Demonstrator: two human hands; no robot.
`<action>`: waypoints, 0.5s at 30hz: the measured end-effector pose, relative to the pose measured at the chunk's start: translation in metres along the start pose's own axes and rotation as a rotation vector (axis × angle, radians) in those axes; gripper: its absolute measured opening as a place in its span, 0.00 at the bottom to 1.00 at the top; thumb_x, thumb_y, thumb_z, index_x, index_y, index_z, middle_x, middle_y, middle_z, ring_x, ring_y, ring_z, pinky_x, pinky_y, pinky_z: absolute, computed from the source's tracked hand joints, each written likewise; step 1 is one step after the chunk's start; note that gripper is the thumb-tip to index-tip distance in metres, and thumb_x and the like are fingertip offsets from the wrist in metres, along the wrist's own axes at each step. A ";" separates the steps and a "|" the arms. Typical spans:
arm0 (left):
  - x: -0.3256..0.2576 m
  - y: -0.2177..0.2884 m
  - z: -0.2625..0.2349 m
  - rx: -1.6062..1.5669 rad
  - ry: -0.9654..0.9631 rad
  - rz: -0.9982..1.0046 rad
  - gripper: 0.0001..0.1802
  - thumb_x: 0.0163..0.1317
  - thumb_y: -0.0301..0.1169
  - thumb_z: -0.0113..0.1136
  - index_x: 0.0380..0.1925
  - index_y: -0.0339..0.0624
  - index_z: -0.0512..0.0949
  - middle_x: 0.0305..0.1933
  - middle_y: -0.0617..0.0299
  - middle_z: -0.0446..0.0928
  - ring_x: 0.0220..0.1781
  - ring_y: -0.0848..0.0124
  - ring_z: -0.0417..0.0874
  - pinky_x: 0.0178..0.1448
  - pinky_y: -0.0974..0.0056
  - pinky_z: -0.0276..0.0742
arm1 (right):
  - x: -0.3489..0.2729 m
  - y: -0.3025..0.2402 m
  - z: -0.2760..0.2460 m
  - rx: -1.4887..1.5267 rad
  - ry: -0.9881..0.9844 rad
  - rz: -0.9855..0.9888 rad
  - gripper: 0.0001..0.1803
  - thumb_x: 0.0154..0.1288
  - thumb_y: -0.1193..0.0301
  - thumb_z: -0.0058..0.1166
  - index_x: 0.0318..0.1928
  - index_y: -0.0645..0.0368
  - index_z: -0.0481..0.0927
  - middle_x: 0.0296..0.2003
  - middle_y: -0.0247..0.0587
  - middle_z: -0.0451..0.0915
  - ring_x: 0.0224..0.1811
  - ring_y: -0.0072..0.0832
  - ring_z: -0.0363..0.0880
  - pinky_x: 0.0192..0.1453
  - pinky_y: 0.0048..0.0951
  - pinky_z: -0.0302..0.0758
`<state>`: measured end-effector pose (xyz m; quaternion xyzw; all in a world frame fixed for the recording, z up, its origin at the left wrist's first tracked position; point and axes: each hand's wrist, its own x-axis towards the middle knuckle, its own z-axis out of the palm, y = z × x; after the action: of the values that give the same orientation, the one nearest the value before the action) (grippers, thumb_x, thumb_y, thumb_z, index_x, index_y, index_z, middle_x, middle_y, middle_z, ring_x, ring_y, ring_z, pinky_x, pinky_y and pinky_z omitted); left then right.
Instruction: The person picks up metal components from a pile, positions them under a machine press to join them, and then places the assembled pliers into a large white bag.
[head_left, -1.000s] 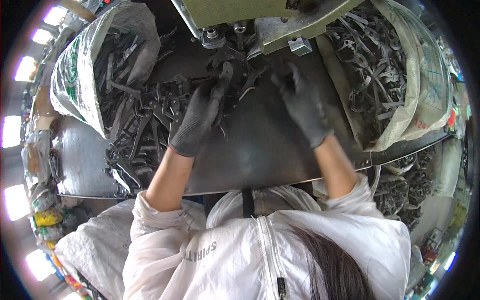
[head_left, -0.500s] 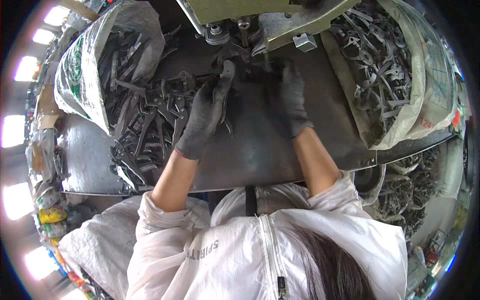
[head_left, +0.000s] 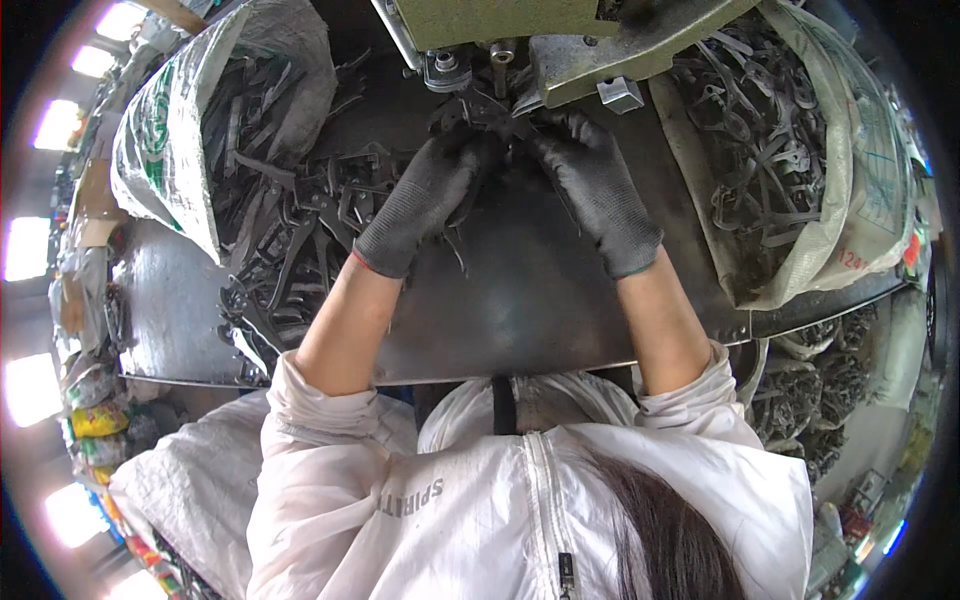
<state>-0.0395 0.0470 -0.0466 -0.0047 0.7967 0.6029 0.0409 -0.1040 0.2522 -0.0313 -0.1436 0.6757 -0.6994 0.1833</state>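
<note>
My left hand [head_left: 425, 195], in a dark grey glove, is closed round dark metal pliers [head_left: 456, 250]; a thin handle hangs below the palm. Most of that tool is hidden by the fingers. Across from it, my right hand [head_left: 597, 190], gloved alike, has its fingers bent in at dark metal pieces under the green machine head [head_left: 500, 22]. What its fingertips pinch is too dark to make out. Both hands work close together just below the machine's bolt-like punch [head_left: 502, 70].
A pile of metal pliers [head_left: 300, 225] spreads over the dark metal table [head_left: 500, 310] on the left, beside an open white sack [head_left: 165, 150]. Another sack [head_left: 850, 200], full of grey metal levers [head_left: 765, 150], stands at the right. A shiny block [head_left: 620, 95] juts from the machine.
My right hand has turned inward, its fingers now bent at the metal pieces under the machine. My left hand has moved slightly up and rolled over, covering more of the pliers.
</note>
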 end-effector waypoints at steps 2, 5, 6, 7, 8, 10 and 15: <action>0.003 0.006 -0.002 -0.015 0.007 -0.027 0.22 0.80 0.36 0.48 0.63 0.31 0.77 0.54 0.55 0.85 0.53 0.72 0.83 0.59 0.66 0.79 | 0.004 0.000 0.002 -0.068 -0.008 0.030 0.13 0.75 0.73 0.57 0.55 0.67 0.81 0.44 0.38 0.85 0.44 0.23 0.84 0.50 0.27 0.83; 0.011 0.011 -0.006 0.046 -0.006 0.070 0.21 0.79 0.35 0.49 0.62 0.32 0.77 0.53 0.56 0.85 0.52 0.73 0.83 0.58 0.66 0.79 | 0.020 0.028 -0.004 -0.179 -0.011 -0.114 0.13 0.76 0.73 0.56 0.55 0.67 0.81 0.44 0.38 0.85 0.45 0.23 0.83 0.50 0.29 0.82; 0.014 0.013 -0.003 -0.015 -0.006 -0.036 0.20 0.78 0.34 0.49 0.61 0.32 0.78 0.53 0.56 0.85 0.52 0.73 0.83 0.57 0.66 0.79 | 0.022 0.037 -0.015 -0.283 -0.057 -0.303 0.15 0.75 0.69 0.59 0.54 0.67 0.82 0.44 0.39 0.86 0.45 0.24 0.84 0.50 0.29 0.81; 0.016 0.015 -0.003 -0.072 0.000 -0.143 0.19 0.78 0.32 0.49 0.59 0.31 0.79 0.52 0.56 0.85 0.51 0.74 0.82 0.57 0.67 0.79 | 0.025 0.042 -0.016 -0.379 -0.104 -0.496 0.17 0.74 0.66 0.62 0.54 0.66 0.84 0.43 0.41 0.88 0.46 0.25 0.85 0.51 0.28 0.80; 0.014 0.008 -0.008 -0.064 0.025 -0.152 0.19 0.78 0.32 0.49 0.59 0.31 0.79 0.52 0.56 0.85 0.51 0.74 0.82 0.57 0.67 0.79 | 0.022 0.028 -0.005 -0.362 -0.126 -0.503 0.17 0.74 0.66 0.62 0.54 0.66 0.84 0.43 0.41 0.88 0.46 0.25 0.85 0.51 0.28 0.80; 0.009 -0.017 -0.011 0.407 0.012 0.140 0.17 0.75 0.32 0.53 0.55 0.32 0.81 0.46 0.53 0.85 0.50 0.67 0.85 0.55 0.63 0.81 | 0.009 0.001 0.008 -0.022 -0.046 0.176 0.16 0.75 0.66 0.61 0.54 0.66 0.83 0.45 0.42 0.87 0.46 0.26 0.85 0.49 0.28 0.82; 0.002 -0.037 -0.008 0.864 0.015 0.339 0.13 0.67 0.25 0.53 0.46 0.32 0.82 0.41 0.46 0.84 0.47 0.51 0.86 0.48 0.51 0.82 | 0.011 0.029 0.007 -0.048 -0.077 0.101 0.18 0.76 0.67 0.59 0.59 0.65 0.80 0.49 0.41 0.85 0.48 0.21 0.83 0.46 0.27 0.84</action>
<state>-0.0397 0.0291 -0.0799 0.1384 0.9647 0.2139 -0.0659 -0.1090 0.2401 -0.0608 -0.1405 0.6912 -0.6666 0.2409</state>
